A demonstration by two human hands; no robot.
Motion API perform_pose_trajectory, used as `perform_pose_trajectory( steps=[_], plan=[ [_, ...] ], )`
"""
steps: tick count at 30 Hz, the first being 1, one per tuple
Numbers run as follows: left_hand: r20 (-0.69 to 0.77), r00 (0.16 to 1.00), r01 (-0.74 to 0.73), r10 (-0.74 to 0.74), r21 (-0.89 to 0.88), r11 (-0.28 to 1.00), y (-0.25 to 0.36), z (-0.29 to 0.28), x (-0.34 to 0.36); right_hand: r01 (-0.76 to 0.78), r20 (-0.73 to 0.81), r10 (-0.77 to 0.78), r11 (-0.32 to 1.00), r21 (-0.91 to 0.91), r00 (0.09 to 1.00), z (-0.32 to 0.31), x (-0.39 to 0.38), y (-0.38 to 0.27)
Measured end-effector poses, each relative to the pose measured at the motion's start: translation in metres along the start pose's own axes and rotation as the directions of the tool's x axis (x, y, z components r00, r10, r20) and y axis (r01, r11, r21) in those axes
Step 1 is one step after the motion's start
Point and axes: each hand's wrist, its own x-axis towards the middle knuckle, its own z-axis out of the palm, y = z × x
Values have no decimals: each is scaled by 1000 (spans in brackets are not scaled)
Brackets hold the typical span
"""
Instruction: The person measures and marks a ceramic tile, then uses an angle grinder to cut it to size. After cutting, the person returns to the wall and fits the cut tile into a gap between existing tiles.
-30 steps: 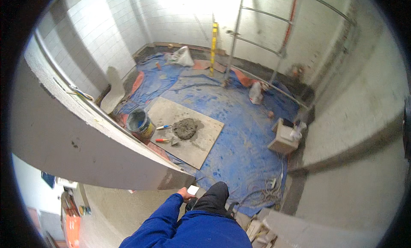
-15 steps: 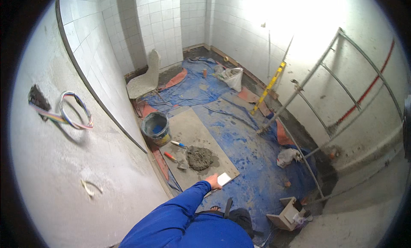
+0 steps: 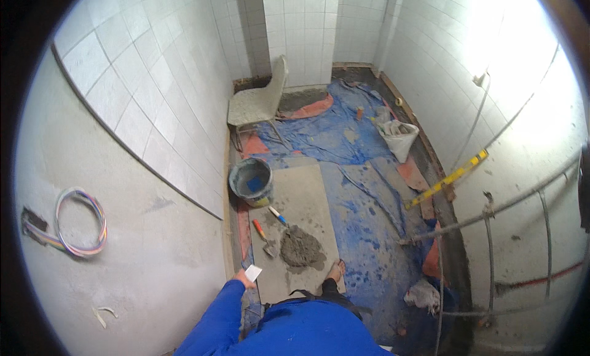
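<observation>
My left hand (image 3: pixel 242 278) holds a small white tile (image 3: pixel 253 273), its fingers closed on one edge. The hand is low beside the left wall, over the near left corner of a mortar-stained board (image 3: pixel 302 179). On the board, a heap of wet grey mortar (image 3: pixel 300 246) lies ahead and to the right of the hand. A trowel with a red handle (image 3: pixel 259 229) rests left of the heap. Beyond it, a tool with a white and blue handle (image 3: pixel 278 216) has its far end against the mortar. My right hand is out of sight.
A dirty bucket (image 3: pixel 263 198) stands at the board's far left, with a mortar-crusted chair (image 3: pixel 255 110) behind it. Blue tarp (image 3: pixel 362 233) covers the floor. To the right are a white sack (image 3: pixel 401 141), a yellow spirit level (image 3: pixel 452 179) and a metal frame (image 3: pixel 510 208). Wires (image 3: pixel 92 251) stick out of the left wall.
My left hand has moved left with the white tile, from the board's near right edge to beside the left wall. The view has turned right, and my foot now shows on the board.
</observation>
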Motion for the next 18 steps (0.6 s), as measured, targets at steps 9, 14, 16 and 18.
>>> perform_pose_trajectory(
  steps=[9, 14, 16, 18],
  plan=[
    [-138, 872, 370, -469, -441, 818, 54, 13, -33, 704, -256, -722, 689, -174, 643, -278, 124, -417],
    [-59, 831, 469, -553, -462, 753, 111, 25, 2, 848, -120, -871, 419, 324, 476, -257, 45, -649],
    [-18, 777, 507, -629, -575, 642, 130, 24, 27, 886, -62, -912, 376, 272, 406, -236, 34, -701],
    [99, 794, 504, -599, -657, 560, 133, 14, 66, 915, 27, -919, 394, 90, 393, -220, 49, -738]
  ],
)
